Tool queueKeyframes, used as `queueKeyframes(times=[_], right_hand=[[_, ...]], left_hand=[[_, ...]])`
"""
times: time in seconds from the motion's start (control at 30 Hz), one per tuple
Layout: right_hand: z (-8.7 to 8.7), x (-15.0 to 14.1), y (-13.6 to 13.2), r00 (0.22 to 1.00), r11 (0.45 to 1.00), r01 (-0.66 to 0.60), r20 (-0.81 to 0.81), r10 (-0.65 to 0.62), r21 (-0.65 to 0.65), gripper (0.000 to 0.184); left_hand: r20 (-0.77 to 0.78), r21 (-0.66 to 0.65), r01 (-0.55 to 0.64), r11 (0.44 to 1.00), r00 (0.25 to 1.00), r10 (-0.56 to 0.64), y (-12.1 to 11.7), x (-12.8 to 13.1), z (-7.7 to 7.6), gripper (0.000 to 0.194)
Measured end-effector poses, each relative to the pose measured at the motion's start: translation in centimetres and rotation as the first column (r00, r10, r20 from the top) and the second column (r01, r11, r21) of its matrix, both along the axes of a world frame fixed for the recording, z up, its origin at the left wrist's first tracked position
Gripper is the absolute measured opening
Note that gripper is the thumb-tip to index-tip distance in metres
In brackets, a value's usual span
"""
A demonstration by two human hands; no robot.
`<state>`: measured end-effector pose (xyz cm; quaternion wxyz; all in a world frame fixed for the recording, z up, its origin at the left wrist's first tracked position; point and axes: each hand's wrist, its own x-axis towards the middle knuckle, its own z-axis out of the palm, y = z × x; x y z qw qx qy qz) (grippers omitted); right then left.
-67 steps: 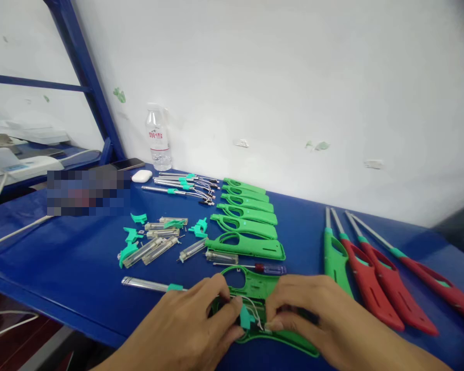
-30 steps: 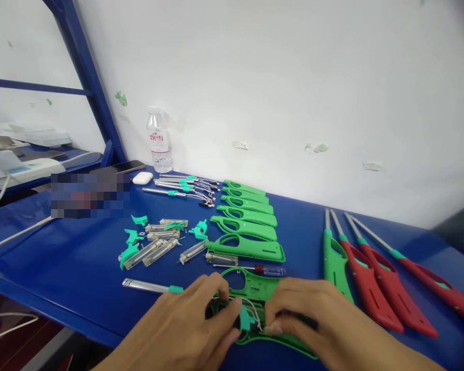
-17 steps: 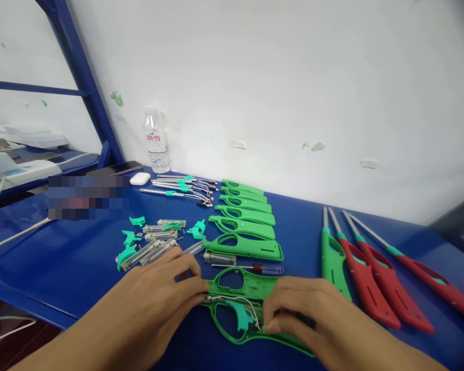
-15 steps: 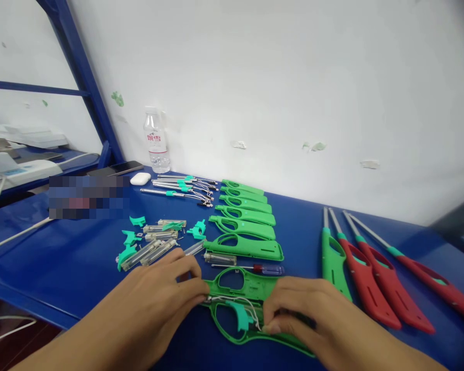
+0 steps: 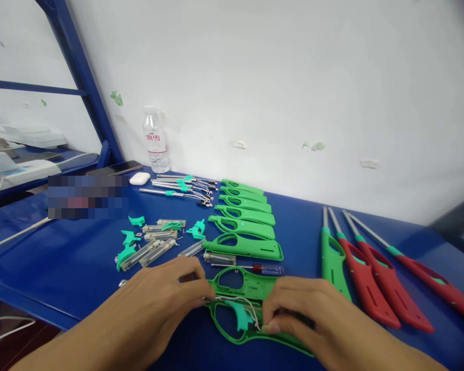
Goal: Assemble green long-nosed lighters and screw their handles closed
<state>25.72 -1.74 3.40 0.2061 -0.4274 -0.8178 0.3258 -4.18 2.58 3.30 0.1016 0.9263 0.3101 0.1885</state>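
Note:
An open green lighter shell point(image 5: 235, 282) lies on the blue table point(image 5: 62, 268) in front of me, with a teal trigger point(image 5: 239, 313) and white wires point(image 5: 235, 300) inside it. My left hand point(image 5: 160, 299) covers a metal tube with its fingers pinched at the tube's end, right at the shell's left tip. My right hand point(image 5: 301, 312) presses down on the shell's rear part, fingers curled and closed over it beside the trigger.
Behind lie a row of green shells point(image 5: 247, 216), a small screwdriver point(image 5: 255, 268), clear fuel tubes and teal parts point(image 5: 154, 242), metal nozzle tubes point(image 5: 178, 185), a water bottle point(image 5: 154, 139) and an earbud case point(image 5: 139, 178). Finished green and red lighters point(image 5: 371, 268) lie at right.
My left hand left the trigger area and slid left onto the metal tube, then brought its fingertips to the shell's left tip. The right hand stayed on the shell.

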Motion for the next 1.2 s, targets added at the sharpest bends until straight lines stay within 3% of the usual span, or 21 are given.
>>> queueKeyframes(times=[0.23,0.6,0.8,1.03,1.2], right_hand=[[-0.1,0.0,0.1,1.0,1.0,0.004,0.005,-0.004,0.009,0.019],[-0.1,0.1,0.0,1.0,1.0,-0.005,0.022,0.005,0.018,0.018],[0.3,-0.1,-0.3,0.996,0.998,-0.015,0.084,0.009,0.067,0.013],[0.3,0.4,0.1,0.985,0.954,0.06,0.135,-0.104,0.295,0.02],[-0.3,1.0,0.2,0.953,0.934,0.012,0.278,-0.119,0.358,0.022]], left_hand=[[0.022,-0.256,0.049,0.965,0.999,-0.045,0.5,-0.3,0.1,0.046],[0.05,-0.279,0.031,0.96,0.999,-0.017,0.5,-0.5,-0.2,0.037],[0.006,-0.209,0.057,0.976,0.998,-0.057,0.2,-0.2,0.0,0.042],[0.129,0.093,-0.059,0.994,0.99,0.046,-0.5,-0.2,0.3,0.033],[0.054,0.041,-0.042,0.998,0.998,0.04,-0.8,0.1,0.0,0.027]])
